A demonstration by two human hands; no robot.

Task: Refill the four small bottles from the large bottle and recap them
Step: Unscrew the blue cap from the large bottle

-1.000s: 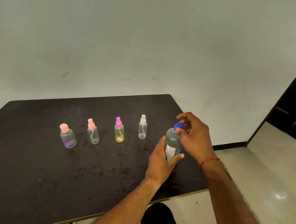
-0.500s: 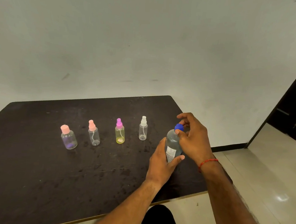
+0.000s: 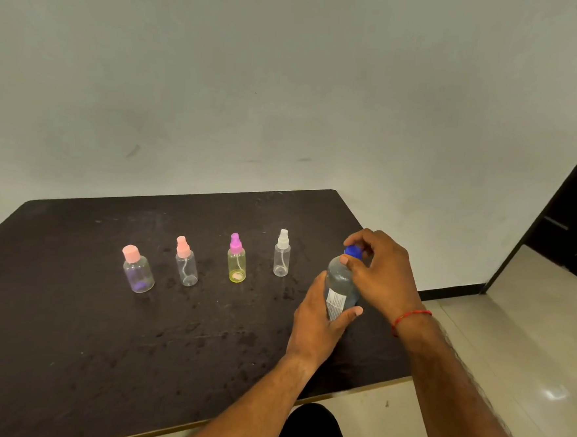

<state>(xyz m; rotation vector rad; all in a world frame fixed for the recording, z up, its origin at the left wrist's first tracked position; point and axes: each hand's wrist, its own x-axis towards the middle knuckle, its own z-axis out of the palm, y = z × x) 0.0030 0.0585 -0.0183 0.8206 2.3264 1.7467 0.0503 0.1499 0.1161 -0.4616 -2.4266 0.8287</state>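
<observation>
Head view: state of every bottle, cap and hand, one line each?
large bottle: upright, cap on, gripped by left hand.
blue cap: on large bottle, pinched by right hand.
purple bottle: upright, pink cap on, untouched.
clear bottle with pink sprayer: upright, sprayer on, untouched.
yellow bottle: upright, magenta sprayer on, untouched.
clear bottle with white sprayer: upright, sprayer on, untouched.

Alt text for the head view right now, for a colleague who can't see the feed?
A left hand grips a large clear bottle standing on a dark table while the right hand pinches its blue cap. To its left stand four small capped bottles in a row: purple-tinted bottle, clear pink-topped sprayer, yellow sprayer, white-topped sprayer.
</observation>
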